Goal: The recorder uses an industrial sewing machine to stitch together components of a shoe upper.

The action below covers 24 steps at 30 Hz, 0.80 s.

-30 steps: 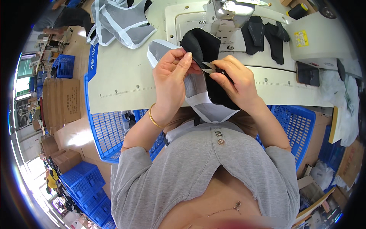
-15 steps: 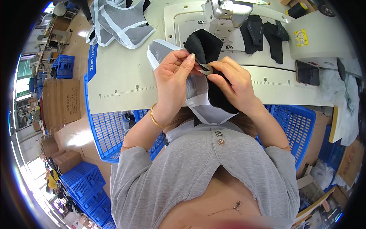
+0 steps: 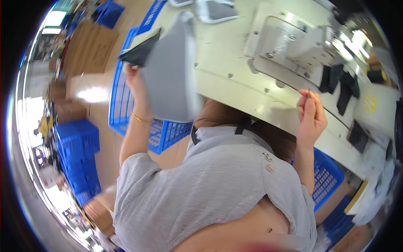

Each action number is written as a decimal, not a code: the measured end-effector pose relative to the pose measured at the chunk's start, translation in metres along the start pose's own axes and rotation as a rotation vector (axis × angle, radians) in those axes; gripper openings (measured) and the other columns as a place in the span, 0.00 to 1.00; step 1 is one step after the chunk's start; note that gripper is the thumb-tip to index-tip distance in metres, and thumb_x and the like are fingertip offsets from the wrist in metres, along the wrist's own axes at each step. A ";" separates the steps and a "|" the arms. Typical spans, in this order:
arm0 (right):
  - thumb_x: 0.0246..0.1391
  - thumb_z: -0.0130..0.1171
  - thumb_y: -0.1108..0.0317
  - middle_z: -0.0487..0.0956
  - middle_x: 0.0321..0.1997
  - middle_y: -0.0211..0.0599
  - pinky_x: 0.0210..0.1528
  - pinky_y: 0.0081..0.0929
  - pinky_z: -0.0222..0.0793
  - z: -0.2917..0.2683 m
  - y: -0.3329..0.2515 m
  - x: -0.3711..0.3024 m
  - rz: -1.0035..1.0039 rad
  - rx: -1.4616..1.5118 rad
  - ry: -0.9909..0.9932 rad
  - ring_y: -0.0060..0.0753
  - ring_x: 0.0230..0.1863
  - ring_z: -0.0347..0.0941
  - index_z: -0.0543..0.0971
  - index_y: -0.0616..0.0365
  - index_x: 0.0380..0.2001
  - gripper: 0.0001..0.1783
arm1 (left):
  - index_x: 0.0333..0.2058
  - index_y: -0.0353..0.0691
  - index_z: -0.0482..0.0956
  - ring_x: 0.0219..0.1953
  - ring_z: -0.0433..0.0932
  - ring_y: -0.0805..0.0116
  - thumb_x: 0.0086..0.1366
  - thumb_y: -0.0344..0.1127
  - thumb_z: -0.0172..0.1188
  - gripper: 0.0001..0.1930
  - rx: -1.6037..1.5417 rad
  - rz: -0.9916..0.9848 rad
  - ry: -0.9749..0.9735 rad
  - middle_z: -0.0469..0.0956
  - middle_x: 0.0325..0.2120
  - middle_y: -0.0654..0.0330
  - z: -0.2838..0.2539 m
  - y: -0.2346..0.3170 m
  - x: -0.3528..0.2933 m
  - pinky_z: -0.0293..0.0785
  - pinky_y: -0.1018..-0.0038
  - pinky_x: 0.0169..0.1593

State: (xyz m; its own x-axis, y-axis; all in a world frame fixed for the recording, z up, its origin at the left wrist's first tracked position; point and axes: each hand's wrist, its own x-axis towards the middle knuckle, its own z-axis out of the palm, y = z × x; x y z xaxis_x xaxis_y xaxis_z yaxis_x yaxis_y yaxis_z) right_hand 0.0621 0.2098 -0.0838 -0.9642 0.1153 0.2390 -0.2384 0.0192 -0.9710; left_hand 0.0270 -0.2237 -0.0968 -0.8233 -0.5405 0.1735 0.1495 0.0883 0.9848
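My left hand [image 3: 135,82] is closed on a sewn fabric piece [image 3: 170,71], grey with white edging and a black part. It hangs, blurred, over the table's left front edge and the blue basket. Above the table's front edge, my right hand [image 3: 311,115] pinches a small thin dark thing [image 3: 309,94], mostly hidden by the fingers. Farther back stands the sewing machine [image 3: 310,48], apart from both hands.
More grey pieces with white edging [image 3: 216,10] lie at the table's back. Black fabric pieces [image 3: 346,90] and a phone [image 3: 358,136] lie right of the machine. A blue basket [image 3: 170,132] stands below the left edge, another blue basket [image 3: 323,178] at right.
My hands have parted. The left has carried the fabric piece leftward off the front of the machine; the right has let go of the fabric and moved right. The view has turned.
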 end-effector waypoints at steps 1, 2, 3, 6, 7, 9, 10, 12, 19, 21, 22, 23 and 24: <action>0.66 0.52 0.66 0.72 0.31 0.27 0.26 0.12 0.54 -0.001 0.001 -0.002 0.054 0.008 0.002 0.13 0.25 0.61 0.79 0.68 0.44 0.14 | 0.45 0.39 0.73 0.33 0.79 0.70 0.65 0.22 0.50 0.10 0.178 0.158 0.089 0.79 0.33 0.58 -0.030 0.009 0.009 0.76 0.73 0.39; 0.66 0.52 0.66 0.72 0.31 0.27 0.26 0.12 0.54 0.001 0.002 -0.001 0.055 0.023 -0.032 0.13 0.25 0.61 0.79 0.68 0.44 0.14 | 0.45 0.38 0.72 0.35 0.79 0.67 0.66 0.23 0.49 0.11 0.353 0.304 0.169 0.80 0.34 0.56 -0.057 0.016 0.017 0.76 0.72 0.40; 0.66 0.52 0.65 0.71 0.31 0.27 0.26 0.11 0.52 0.006 0.003 0.001 0.048 0.009 -0.047 0.12 0.25 0.59 0.79 0.68 0.44 0.15 | 0.45 0.38 0.72 0.35 0.79 0.67 0.66 0.23 0.49 0.11 0.369 0.305 0.203 0.80 0.34 0.56 -0.087 0.021 0.021 0.76 0.72 0.40; 0.66 0.52 0.65 0.71 0.31 0.26 0.25 0.11 0.50 0.019 0.005 0.006 0.020 -0.005 -0.082 0.11 0.24 0.57 0.79 0.68 0.44 0.15 | 0.44 0.35 0.74 0.37 0.80 0.49 0.67 0.26 0.49 0.09 1.177 0.561 0.284 0.79 0.36 0.44 -0.133 0.027 0.016 0.75 0.62 0.42; 0.65 0.52 0.67 0.71 0.31 0.27 0.26 0.12 0.51 0.022 0.004 0.008 0.021 -0.020 -0.104 0.12 0.24 0.57 0.79 0.68 0.44 0.14 | 0.44 0.36 0.74 0.38 0.79 0.46 0.67 0.29 0.50 0.09 1.188 0.542 0.238 0.79 0.36 0.43 -0.138 0.023 0.014 0.75 0.60 0.42; 0.65 0.51 0.69 0.71 0.31 0.27 0.27 0.13 0.53 0.027 0.003 0.010 0.016 -0.039 -0.124 0.13 0.25 0.58 0.79 0.68 0.44 0.13 | 0.44 0.36 0.75 0.39 0.78 0.42 0.68 0.34 0.50 0.10 1.314 0.445 0.121 0.79 0.35 0.43 -0.142 0.004 0.007 0.74 0.56 0.41; 0.63 0.53 0.70 0.71 0.31 0.28 0.28 0.14 0.54 0.030 0.003 0.010 -0.007 -0.074 -0.140 0.14 0.26 0.59 0.78 0.68 0.43 0.12 | 0.44 0.37 0.75 0.39 0.78 0.42 0.69 0.37 0.50 0.12 1.428 0.367 0.052 0.79 0.35 0.43 -0.140 -0.005 0.005 0.74 0.54 0.41; 0.61 0.55 0.72 0.71 0.30 0.28 0.30 0.15 0.55 0.029 0.005 0.011 -0.045 -0.132 -0.134 0.16 0.27 0.60 0.78 0.68 0.42 0.11 | 0.37 0.37 0.77 0.39 0.78 0.44 0.67 0.46 0.54 0.16 1.731 -0.031 -0.328 0.79 0.35 0.47 -0.111 -0.004 0.010 0.73 0.52 0.41; 0.55 0.64 0.72 0.73 0.22 0.23 0.27 0.15 0.58 0.032 -0.009 0.004 0.065 -0.291 -0.237 0.14 0.23 0.61 0.80 0.60 0.36 0.06 | 0.43 0.34 0.78 0.47 0.76 0.50 0.62 0.50 0.61 0.22 1.097 0.741 -0.146 0.78 0.43 0.51 0.095 0.045 0.076 0.72 0.62 0.49; 0.55 0.63 0.72 0.78 0.25 0.30 0.27 0.16 0.62 0.042 -0.017 0.004 -0.015 -0.333 -0.259 0.17 0.23 0.67 0.80 0.61 0.34 0.05 | 0.43 0.30 0.78 0.46 0.77 0.52 0.56 0.48 0.67 0.26 1.033 0.398 -0.080 0.78 0.42 0.48 0.153 0.034 0.131 0.73 0.64 0.48; 0.56 0.63 0.72 0.79 0.26 0.32 0.27 0.17 0.64 0.046 -0.020 0.002 -0.056 -0.353 -0.273 0.19 0.23 0.69 0.80 0.61 0.34 0.05 | 0.42 0.28 0.77 0.44 0.78 0.54 0.52 0.47 0.70 0.27 1.013 0.153 -0.057 0.78 0.42 0.47 0.173 0.022 0.156 0.74 0.65 0.46; 0.56 0.63 0.73 0.79 0.25 0.33 0.27 0.18 0.64 0.046 -0.022 0.001 -0.072 -0.362 -0.268 0.20 0.22 0.70 0.79 0.62 0.34 0.04 | 0.42 0.28 0.77 0.44 0.78 0.54 0.52 0.47 0.70 0.27 0.994 0.167 -0.068 0.78 0.42 0.47 0.183 0.012 0.169 0.74 0.65 0.46; 0.56 0.62 0.73 0.79 0.25 0.34 0.26 0.19 0.64 0.044 -0.024 -0.001 -0.092 -0.367 -0.271 0.22 0.22 0.70 0.79 0.62 0.33 0.04 | 0.42 0.27 0.76 0.43 0.79 0.57 0.50 0.46 0.71 0.29 0.869 -0.109 -0.315 0.78 0.42 0.47 0.183 0.003 0.180 0.75 0.66 0.44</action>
State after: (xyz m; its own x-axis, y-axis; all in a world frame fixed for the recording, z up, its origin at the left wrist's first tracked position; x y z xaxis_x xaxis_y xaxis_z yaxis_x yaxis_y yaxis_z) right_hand 0.0639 0.1656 -0.0605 -0.9484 -0.1656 0.2704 -0.3140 0.3731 -0.8730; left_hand -0.2209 -0.1679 -0.0607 -0.9383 -0.3418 -0.0518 -0.2954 0.7147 0.6340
